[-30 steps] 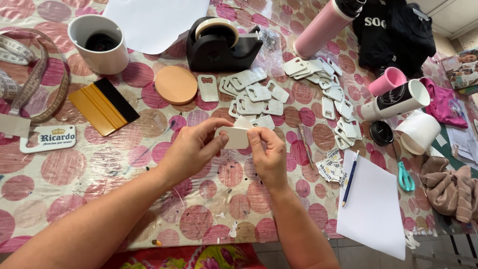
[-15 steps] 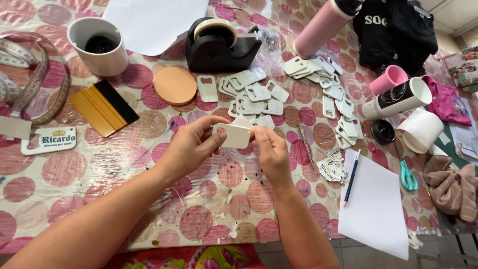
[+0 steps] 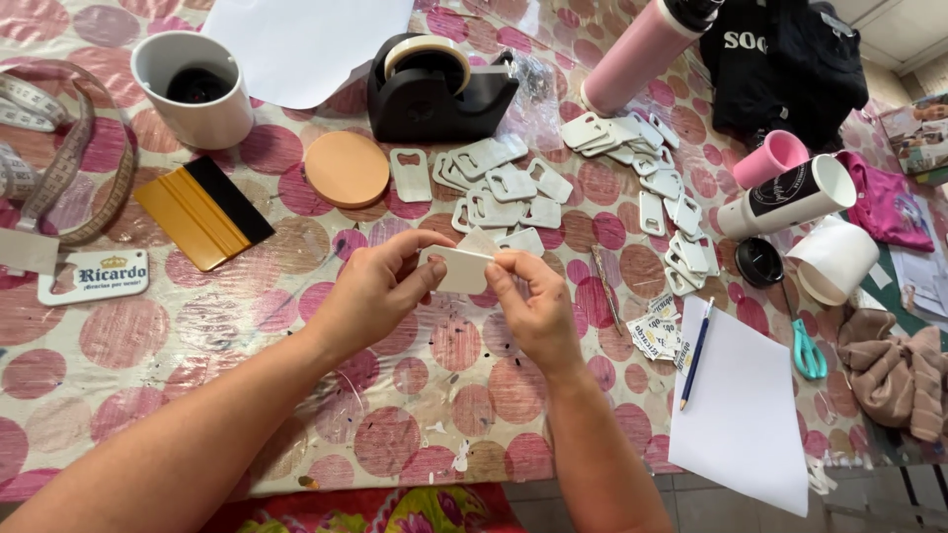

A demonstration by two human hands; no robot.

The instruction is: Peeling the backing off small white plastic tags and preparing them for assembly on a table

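Two hands, left hand [image 3: 370, 293], right hand [image 3: 533, 306], pinching one white card [image 3: 459, 268]

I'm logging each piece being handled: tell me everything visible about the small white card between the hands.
The white card is a small, flat, plain rectangle that looks like thin plastic or coated stock. It is held level above the dotted tablecloth, pinched by the left hand at one end and the right hand at the other, just before the pile of white blanks.
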